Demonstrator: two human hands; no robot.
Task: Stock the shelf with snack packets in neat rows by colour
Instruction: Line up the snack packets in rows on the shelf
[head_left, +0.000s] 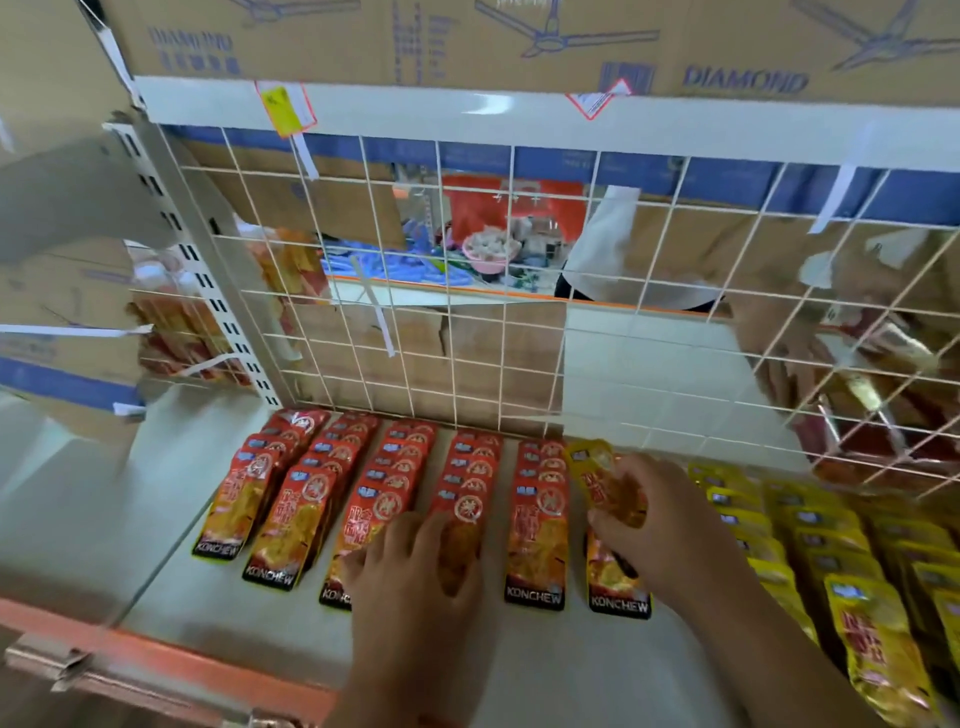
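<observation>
While R hand (665, 525) grips pkt (592, 460) | shelf (208, 597): red rows (322, 493), yellow rows (810, 530)

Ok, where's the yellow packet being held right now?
Head view, right of centre: the right hand grips the yellow packet over the shelf, between the red rows and the yellow rows.

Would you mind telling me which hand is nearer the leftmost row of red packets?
Left. The left hand lies on the third and fourth red rows, right of the leftmost row; the right hand grips a yellow packet farther right.
</observation>
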